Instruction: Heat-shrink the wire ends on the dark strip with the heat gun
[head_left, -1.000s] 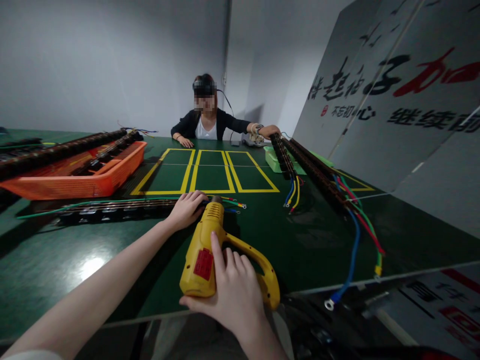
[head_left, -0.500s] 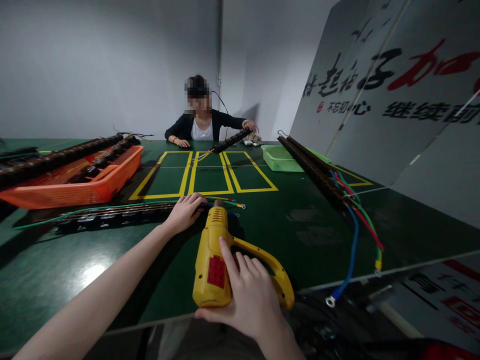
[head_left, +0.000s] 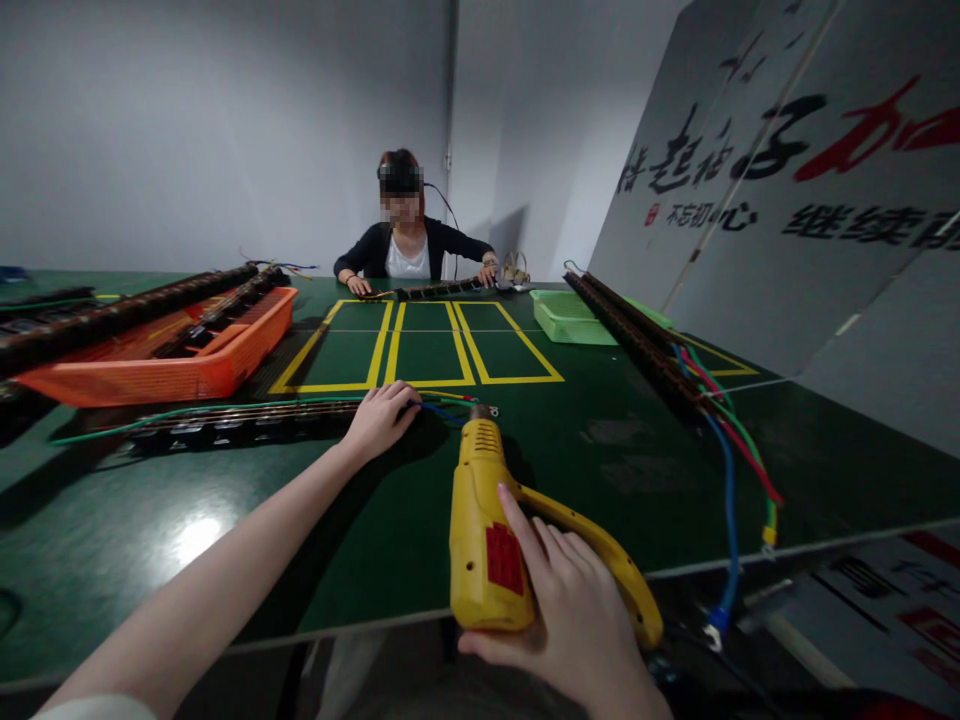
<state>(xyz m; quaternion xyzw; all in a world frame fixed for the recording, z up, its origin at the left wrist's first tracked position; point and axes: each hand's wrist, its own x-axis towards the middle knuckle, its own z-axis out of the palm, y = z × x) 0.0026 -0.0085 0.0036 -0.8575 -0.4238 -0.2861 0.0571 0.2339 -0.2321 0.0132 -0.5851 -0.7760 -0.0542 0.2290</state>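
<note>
My right hand (head_left: 574,590) is wrapped round a yellow heat gun (head_left: 484,540), the index finger lying along its body above a red label. The gun's metal nozzle points away from me, close to the wire ends (head_left: 454,410) with metal lugs. My left hand (head_left: 384,418) is closed over the right end of a long black strip assembly (head_left: 247,425), which lies flat on the green table with a green wire along it. Blue, yellow and red wires come out past my left fingers.
An orange basket (head_left: 172,378) with black strips stands at left. A green basket (head_left: 574,325) and long dark strips (head_left: 637,345) with coloured cables are at right. Across the table (head_left: 555,440), a person (head_left: 409,250) handles another black strip.
The heat gun and my right hand have shifted right, so the nozzle is now nearer the wire lugs. The person opposite has lowered their strip and has both hands at it.
</note>
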